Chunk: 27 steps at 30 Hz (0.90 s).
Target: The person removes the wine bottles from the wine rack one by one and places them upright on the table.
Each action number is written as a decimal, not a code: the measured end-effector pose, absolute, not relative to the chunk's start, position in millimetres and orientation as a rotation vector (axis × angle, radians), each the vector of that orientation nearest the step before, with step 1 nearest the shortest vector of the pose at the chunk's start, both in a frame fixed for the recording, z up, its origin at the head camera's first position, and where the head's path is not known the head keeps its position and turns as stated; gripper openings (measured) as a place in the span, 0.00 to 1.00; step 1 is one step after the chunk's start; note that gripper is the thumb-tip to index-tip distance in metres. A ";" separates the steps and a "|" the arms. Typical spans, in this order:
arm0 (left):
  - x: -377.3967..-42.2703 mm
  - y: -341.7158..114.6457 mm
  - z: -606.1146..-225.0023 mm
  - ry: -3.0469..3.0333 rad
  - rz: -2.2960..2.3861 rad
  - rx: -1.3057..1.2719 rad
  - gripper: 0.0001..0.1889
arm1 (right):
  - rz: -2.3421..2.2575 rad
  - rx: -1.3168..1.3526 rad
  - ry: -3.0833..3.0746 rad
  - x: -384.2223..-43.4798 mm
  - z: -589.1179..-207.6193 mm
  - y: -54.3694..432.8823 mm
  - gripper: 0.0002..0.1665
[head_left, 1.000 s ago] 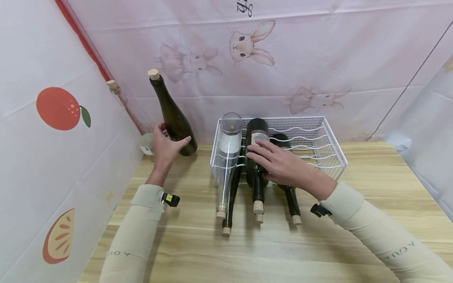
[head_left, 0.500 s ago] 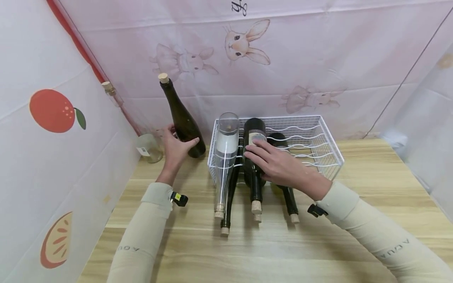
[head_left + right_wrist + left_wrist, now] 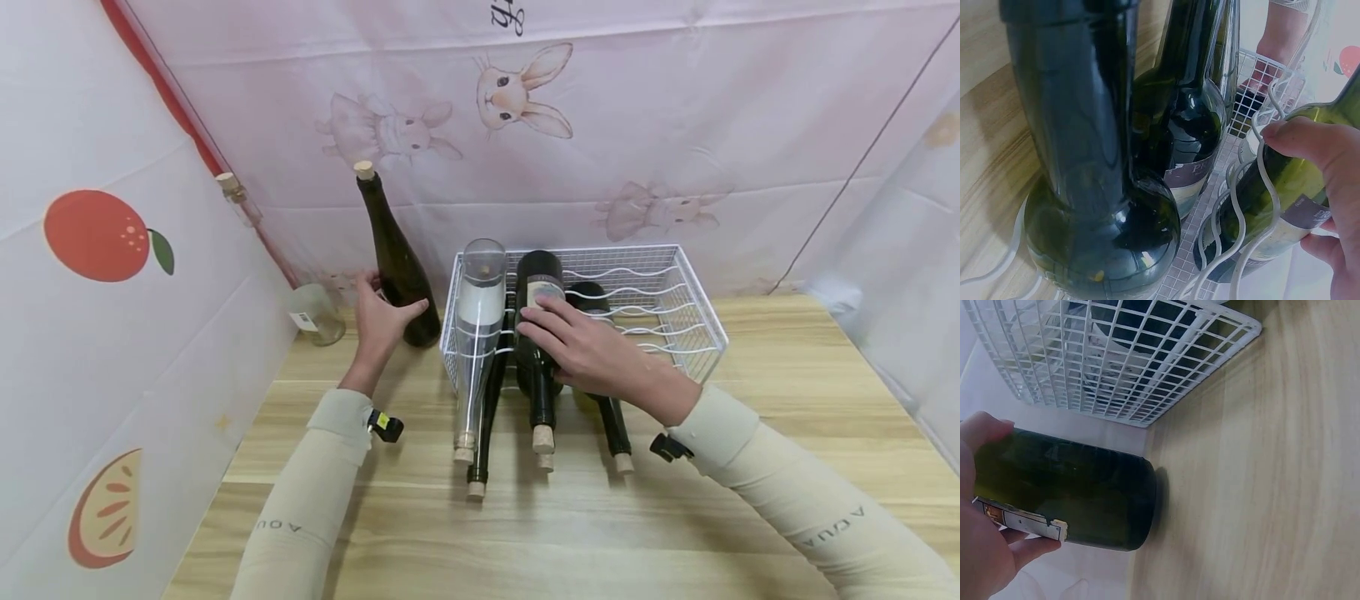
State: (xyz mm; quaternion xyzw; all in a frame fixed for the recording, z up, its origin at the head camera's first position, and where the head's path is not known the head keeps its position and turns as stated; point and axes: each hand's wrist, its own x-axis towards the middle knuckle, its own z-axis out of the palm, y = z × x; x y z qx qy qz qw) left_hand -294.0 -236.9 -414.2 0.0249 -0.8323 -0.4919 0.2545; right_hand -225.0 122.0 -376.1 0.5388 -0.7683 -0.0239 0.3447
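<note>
My left hand [image 3: 381, 325] grips a dark green corked wine bottle [image 3: 401, 258], thumb on one side and fingers on the other. The bottle leans slightly, neck up, just left of the white wire rack [image 3: 708, 321]. In the left wrist view its base [image 3: 1138, 503] is right at the wood tabletop, and part of a label shows by the fingers. My right hand [image 3: 600, 350] holds another dark green wine bottle [image 3: 538, 267], which lies on the rack's upper wires with its cork toward me. The right wrist view shows thumb and fingertips around this labelled bottle [image 3: 1291, 240].
A clear corked bottle [image 3: 480, 308] lies on the rack's left side, above a slim dark bottle [image 3: 486, 450]. Another dark bottle [image 3: 617, 425] lies to the right. A clear glass bottle [image 3: 318, 312] stands at the left wall, and a printed cloth [image 3: 525, 183] hangs behind.
My left hand has brought its bottle to the right and slightly lower, closer to the rack, and the bottle stands more upright. My right hand keeps its place on the other bottle.
</note>
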 end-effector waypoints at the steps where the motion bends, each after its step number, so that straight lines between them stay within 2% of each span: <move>1: -293.3 -237.0 -414.5 -2.262 -1.339 0.068 0.48 | -0.058 1.400 -1.994 -225.0 -375.9 122.1 0.58; 27: -285.6 -243.4 -422.2 -2.350 -1.348 0.071 0.50 | -0.052 1.390 -1.988 -223.4 -375.5 120.0 0.58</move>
